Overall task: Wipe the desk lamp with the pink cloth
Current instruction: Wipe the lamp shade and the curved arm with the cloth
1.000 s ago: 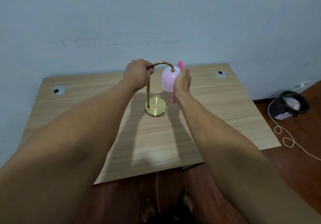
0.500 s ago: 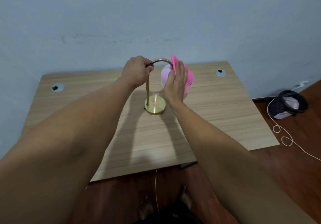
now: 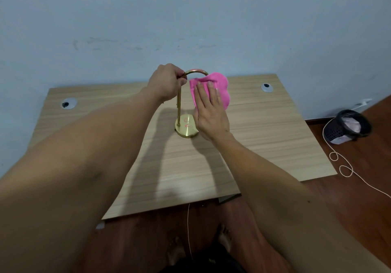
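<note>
Near the middle of the desk [image 3: 243, 145], toward its far edge, the desk lamp [image 3: 179, 105] stands upright: I see a thin brass stem running straight up from a round brass base [image 3: 186, 129], then curving over to the right in an arch. Its long axis is vertical, and the arch points its drooping end toward my right hand. The shade is hidden under the pink cloth [image 3: 220, 88], which drapes over it in a rounded, lumpy mass, bright pink and soft-looking.

My right hand [image 3: 211, 111] lies flat and spread against the near side of the cloth, fingers [image 3: 200, 95] extended upward, pressing the cloth on the shade rather than pinching it. My left hand [image 3: 167, 82] is closed in a fist around the top of the stem where the arch begins.

Both forearms reach in from the near side. Bare wood lies left, right and in front of the base; two round cable grommets [image 3: 68, 104] sit at the far corners, well apart from the lamp. Behind the desk is a pale blue wall [image 3: 190, 18]. On the floor to the right, a dark basket [image 3: 347, 126] and a looped cord [image 3: 342, 167].
</note>
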A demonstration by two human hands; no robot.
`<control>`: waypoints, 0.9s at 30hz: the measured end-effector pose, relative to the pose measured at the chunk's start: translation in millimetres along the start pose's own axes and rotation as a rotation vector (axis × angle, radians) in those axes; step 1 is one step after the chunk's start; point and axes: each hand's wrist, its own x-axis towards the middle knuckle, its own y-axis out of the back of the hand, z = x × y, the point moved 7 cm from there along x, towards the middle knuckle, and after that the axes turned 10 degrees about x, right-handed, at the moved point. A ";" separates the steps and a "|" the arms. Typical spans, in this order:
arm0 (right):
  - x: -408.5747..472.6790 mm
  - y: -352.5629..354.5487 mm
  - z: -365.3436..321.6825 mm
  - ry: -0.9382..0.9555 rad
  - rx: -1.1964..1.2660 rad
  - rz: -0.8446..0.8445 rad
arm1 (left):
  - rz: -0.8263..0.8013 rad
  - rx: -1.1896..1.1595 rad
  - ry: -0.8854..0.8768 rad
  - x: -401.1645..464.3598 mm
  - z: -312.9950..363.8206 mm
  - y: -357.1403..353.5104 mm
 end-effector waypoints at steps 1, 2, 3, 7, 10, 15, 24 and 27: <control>-5.3 -0.5 -0.4 0.037 -0.033 -0.002 | -0.001 -0.003 0.002 0.0 -0.6 0.1; -10.1 -1.2 0.1 0.083 -0.064 -0.011 | -0.003 -0.002 0.002 -0.5 -0.8 0.3; -11.6 -0.9 0.6 0.122 -0.087 -0.022 | -0.005 -0.001 -0.001 -0.7 -1.0 0.4; 18.5 6.9 -3.0 0.107 -0.155 -0.064 | -0.006 0.009 -0.011 1.7 -1.0 1.1; 25.8 4.1 -7.1 0.087 -0.215 -0.131 | -0.018 0.018 -0.016 1.7 -2.3 0.3; -4.4 0.9 2.7 0.278 -0.294 -0.201 | -0.009 -0.002 -0.007 1.4 -3.2 -1.2; 38.3 -3.9 -22.8 0.182 -0.458 -0.273 | -0.010 0.020 -0.013 1.2 -2.4 0.7; 22.6 -9.8 -14.0 0.304 -0.477 -0.287 | -0.009 0.015 -0.014 1.0 -2.2 0.3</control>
